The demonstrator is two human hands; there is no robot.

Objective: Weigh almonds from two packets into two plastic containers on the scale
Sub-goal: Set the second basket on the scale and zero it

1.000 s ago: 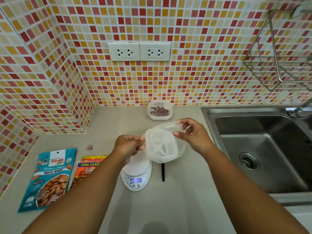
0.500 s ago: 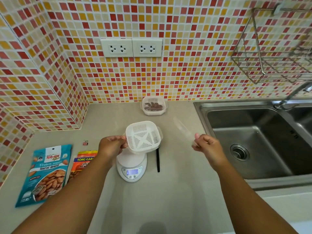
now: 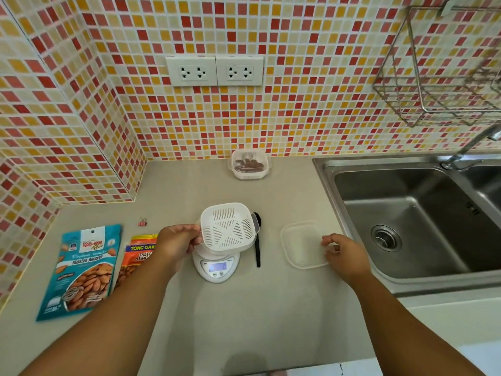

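Observation:
My left hand [image 3: 179,242] grips the left rim of a clear plastic container [image 3: 227,230] with a white slotted insert, holding it tilted just above the white digital scale [image 3: 217,267]. The container's clear lid [image 3: 301,244] lies flat on the counter to the right. My right hand [image 3: 344,253] hovers at the lid's right edge with loosely curled fingers. A second container [image 3: 249,164] with several almonds inside stands by the back wall. At the left lie a blue roasted almonds packet [image 3: 84,270] and an orange salted almonds packet [image 3: 138,256], partly hidden by my left arm.
A black spoon [image 3: 257,251] lies just right of the scale. A small pink clip [image 3: 142,222] sits behind the packets. The steel sink [image 3: 406,221] fills the right side, with a wire rack [image 3: 439,77] on the tiled wall above it.
My right hand took the clear lid off the container, carried it right and laid it on the counter. My left hand lowered the container toward the scale.

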